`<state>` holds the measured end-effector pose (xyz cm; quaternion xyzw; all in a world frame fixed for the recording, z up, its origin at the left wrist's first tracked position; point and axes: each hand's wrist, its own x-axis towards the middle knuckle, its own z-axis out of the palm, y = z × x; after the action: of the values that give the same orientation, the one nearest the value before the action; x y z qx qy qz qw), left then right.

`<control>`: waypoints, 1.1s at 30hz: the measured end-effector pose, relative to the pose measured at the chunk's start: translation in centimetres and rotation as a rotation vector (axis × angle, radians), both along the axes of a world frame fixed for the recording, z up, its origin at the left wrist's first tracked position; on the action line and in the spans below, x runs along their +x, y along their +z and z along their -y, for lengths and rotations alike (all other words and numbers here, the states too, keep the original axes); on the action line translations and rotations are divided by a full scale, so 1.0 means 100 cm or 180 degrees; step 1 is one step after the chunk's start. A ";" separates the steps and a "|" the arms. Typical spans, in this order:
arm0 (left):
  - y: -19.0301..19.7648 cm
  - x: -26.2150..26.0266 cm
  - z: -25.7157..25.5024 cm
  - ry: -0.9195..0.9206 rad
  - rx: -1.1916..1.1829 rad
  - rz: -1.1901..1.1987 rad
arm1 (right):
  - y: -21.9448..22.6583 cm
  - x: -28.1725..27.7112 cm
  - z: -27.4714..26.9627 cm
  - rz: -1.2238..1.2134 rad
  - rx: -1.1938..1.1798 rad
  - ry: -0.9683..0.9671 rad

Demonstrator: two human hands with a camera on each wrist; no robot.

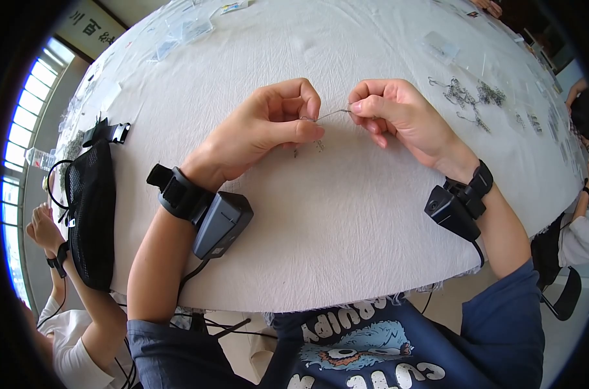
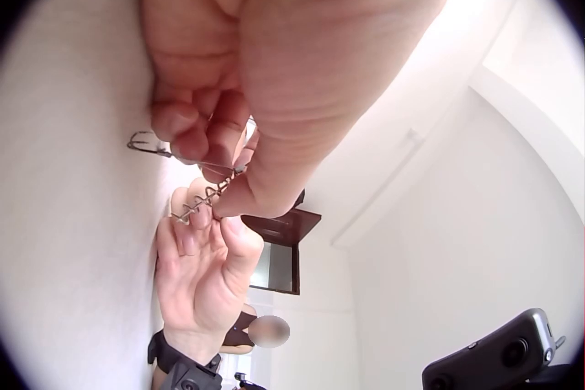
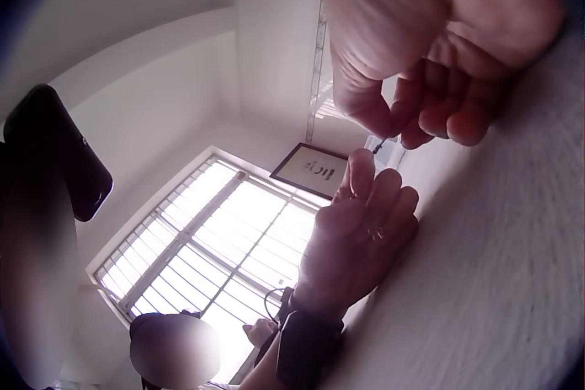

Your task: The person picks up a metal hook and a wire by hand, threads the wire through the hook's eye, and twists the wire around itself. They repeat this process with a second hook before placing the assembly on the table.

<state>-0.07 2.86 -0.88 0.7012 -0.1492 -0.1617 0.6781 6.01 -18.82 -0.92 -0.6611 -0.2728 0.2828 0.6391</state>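
Above the white tablecloth, my left hand (image 1: 275, 117) pinches a thin metal fishing rig (image 1: 333, 114) between thumb and fingertips. Across from it, my right hand (image 1: 401, 117) pinches the rig's other end, so a short stretch of wire spans the two hands. In the left wrist view a wire coil (image 2: 196, 206) shows between the hands, and a small treble hook (image 2: 141, 143) sticks out past the left fingers. Small hooks (image 1: 320, 146) dangle below the left hand in the head view. The left fingers partly hide the rig.
Several dark hook rigs (image 1: 460, 96) lie in tangled piles at the right. A black mesh bag (image 1: 92, 214) sits at the left edge. Clear plastic packets (image 1: 184, 29) lie at the far left, another packet (image 1: 441, 47) at the far right. Other people sit at both sides.
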 end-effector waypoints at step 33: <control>0.002 0.000 0.001 0.0270 0.0083 0.0089 | 0.000 -0.001 0.001 -0.0056 0.0057 -0.0207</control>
<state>-0.12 2.73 -0.73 0.7179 -0.1268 -0.1249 0.6730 5.92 -18.87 -0.89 -0.6614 -0.2480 0.2653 0.6562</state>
